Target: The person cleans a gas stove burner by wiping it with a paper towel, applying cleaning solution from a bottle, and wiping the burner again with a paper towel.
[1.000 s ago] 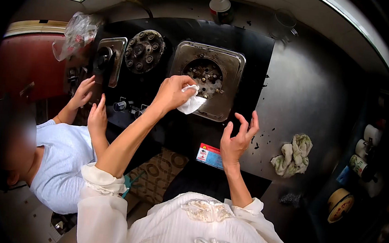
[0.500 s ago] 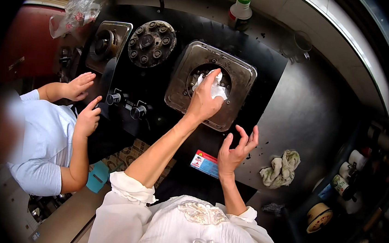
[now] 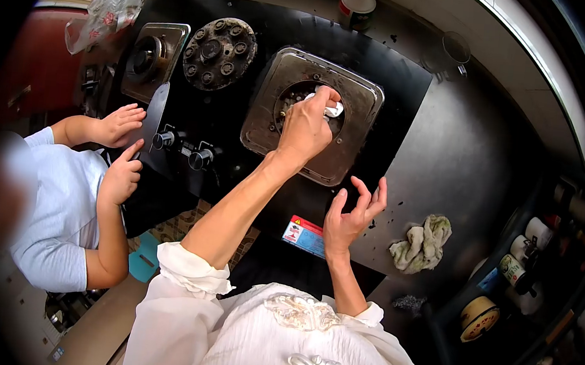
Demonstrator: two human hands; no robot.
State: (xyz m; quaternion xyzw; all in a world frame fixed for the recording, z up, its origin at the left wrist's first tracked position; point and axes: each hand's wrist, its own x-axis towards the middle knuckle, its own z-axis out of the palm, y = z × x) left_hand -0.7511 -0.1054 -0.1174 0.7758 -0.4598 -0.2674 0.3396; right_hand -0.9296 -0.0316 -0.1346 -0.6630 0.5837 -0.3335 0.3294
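My left hand (image 3: pixel 305 131) is closed on a crumpled white tissue (image 3: pixel 336 108) over the round burner opening of a stained square metal drip tray (image 3: pixel 258 132). The hand hides part of the opening and most of the tissue. To the right of the tray's near corner, my right hand (image 3: pixel 350 219) hovers with its fingers apart and bent, holding nothing. A warning label (image 3: pixel 304 235) lies on the black stove top just left of that hand.
At left stands another person (image 3: pixel 60 211), both hands by the stove's front edge. A removed burner plate (image 3: pixel 220 54), second burner (image 3: pixel 147 57) and knobs (image 3: pixel 200 159) are nearby. A rag (image 3: pixel 421 244) lies at right; a spray bottle (image 3: pixel 357 4) stands behind.
My left hand has turned and its fingers have curled in, bunching the tissue towards the opening's far right side. The whole view has shifted slightly. My right hand keeps much the same pose.
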